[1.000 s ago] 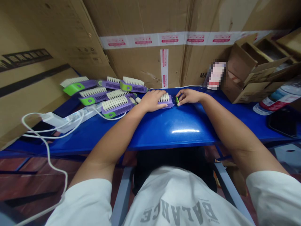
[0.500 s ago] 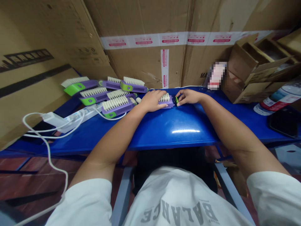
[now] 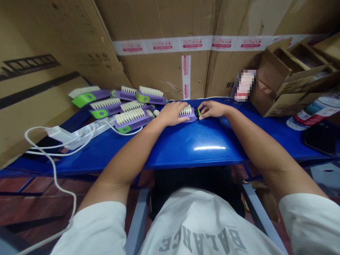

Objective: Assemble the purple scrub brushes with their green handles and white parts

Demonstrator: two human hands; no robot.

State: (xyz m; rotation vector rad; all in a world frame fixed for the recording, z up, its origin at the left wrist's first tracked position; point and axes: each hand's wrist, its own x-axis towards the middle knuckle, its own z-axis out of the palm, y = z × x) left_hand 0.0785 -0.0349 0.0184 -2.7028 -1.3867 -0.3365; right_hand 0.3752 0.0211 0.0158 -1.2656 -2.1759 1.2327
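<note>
Large corrugated cardboard cartons (image 3: 164, 21) stand against the far edge of the blue-painted bench (image 3: 202, 157), forming the wall. They are sealed with white, red-printed tape (image 3: 162, 44). Open cardboard boxes (image 3: 281, 94) sit at the bench's far right corner. Grey metal legs (image 3: 136, 223) support the bench over a dark red floor (image 3: 23, 209). Overhead light leaves one white glare strip (image 3: 209, 148) on the bench top.

The left hand (image 3: 172, 114) hides the left end of the purple plastic brush (image 3: 188, 115) at the far edge of the blue desk (image 3: 191, 141). Beside the right hand (image 3: 212, 109), a small green piece (image 3: 198, 113) is too small to tell. A pixelated pink-and-white object (image 3: 244, 85) is blurred, and a clear plastic bottle (image 3: 318, 109) runs off the picture's right edge.
</note>
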